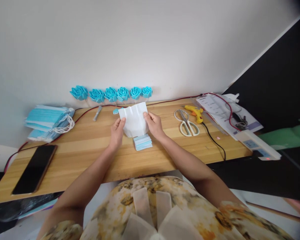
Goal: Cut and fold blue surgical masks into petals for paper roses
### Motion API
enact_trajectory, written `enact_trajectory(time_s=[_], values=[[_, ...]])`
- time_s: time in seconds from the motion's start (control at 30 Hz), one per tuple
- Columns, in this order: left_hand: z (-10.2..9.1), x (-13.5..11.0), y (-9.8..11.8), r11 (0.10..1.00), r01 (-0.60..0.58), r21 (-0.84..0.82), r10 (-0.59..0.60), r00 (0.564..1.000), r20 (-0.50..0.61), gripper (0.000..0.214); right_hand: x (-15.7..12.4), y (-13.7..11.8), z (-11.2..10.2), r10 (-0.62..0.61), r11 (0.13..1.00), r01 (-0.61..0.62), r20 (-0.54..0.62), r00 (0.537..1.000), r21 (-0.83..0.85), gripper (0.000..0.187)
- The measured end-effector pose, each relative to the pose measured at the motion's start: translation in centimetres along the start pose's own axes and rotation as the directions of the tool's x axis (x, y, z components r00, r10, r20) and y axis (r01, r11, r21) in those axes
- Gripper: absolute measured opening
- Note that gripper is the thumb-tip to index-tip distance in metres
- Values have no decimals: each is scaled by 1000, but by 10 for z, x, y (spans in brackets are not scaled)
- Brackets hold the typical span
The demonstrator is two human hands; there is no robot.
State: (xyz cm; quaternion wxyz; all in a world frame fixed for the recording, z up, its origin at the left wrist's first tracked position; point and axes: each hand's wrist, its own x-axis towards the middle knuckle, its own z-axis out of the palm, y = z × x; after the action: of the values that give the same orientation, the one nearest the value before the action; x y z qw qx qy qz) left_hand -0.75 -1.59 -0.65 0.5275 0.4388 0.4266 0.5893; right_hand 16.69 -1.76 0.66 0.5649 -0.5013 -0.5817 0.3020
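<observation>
Head view: the left hand (117, 132) and the right hand (154, 126) hold one white sheet (133, 120) between them. Each hand pinches a side of it, with the thumb on the front and the other fingers mostly hidden behind. The sheet is tilted up and has soft creases running down it. Just below the fingers, by the sheet's bottom edge, a little pile of blue and white strips (142, 142) sits on the wooden table (90, 156). I can't tell if the sheet touches the pile.

Past the fingertips, six blue flowers (110, 94) stand in a row near the wall (150, 50). A small blue piece (115, 111) peeks out just beyond the left fingers. Farther left of those fingers is a heap of blue face masks (45, 118) with white loops, and nearer the body lies a black phone (35, 170). To the right of the right fingers are scissors (186, 121) with white handles, lying a bit open. Just beyond them is a yellow glue gun (196, 113), then some papers (212, 108).
</observation>
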Motion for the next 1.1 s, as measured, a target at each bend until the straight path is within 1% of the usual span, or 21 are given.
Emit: enact_trajectory(time_s=[0.07,0.17,0.23,0.37,0.47,0.57,0.63,0.7,0.77,0.87,0.97,1.1], values=[[0,0,-1,1000,19,14,-19,1000,-10,47,-2,0,1,-14,1000,14,17,1000,-8,50],[-1,-1,-2,995,26,94,-24,999,-31,45,-5,-2,4,-24,998,27,45,999,-59,52],[-2,-1,-3,988,-12,152,17,999,-34,45,-5,-3,4,-31,994,35,40,999,-100,51],[-4,-1,-4,973,-88,213,98,995,-33,39,-3,-5,3,-52,990,46,-42,998,-135,47],[-4,0,-4,965,-101,243,118,991,-57,36,-5,-5,4,-61,988,57,-23,998,-146,46],[-6,3,-5,977,-62,203,78,994,-74,37,-7,-6,6,-45,990,45,-2,999,-131,46],[-8,6,-6,989,-28,143,38,997,-69,38,-7,-6,6,-35,993,32,-24,999,-115,46],[-9,8,-7,994,-23,106,29,998,-63,38,-6,-6,5,-29,994,25,-36,999,-105,46],[-9,8,-6,995,-14,97,21,997,-72,40,-5,-6,3,-25,996,24,-11,1000,-81,47],[-6,5,-4,995,27,99,-21,998,-64,45,-2,-7,-2,-11,1000,13,60,998,-21,50],[-2,0,-3,994,47,102,-46,999,-11,52,2,-7,-6,-5,1000,4,73,997,10,49],[0,-3,-3,990,74,118,-81,995,56,53,6,-5,-9,3,1000,-3,7,1000,-21,49]])
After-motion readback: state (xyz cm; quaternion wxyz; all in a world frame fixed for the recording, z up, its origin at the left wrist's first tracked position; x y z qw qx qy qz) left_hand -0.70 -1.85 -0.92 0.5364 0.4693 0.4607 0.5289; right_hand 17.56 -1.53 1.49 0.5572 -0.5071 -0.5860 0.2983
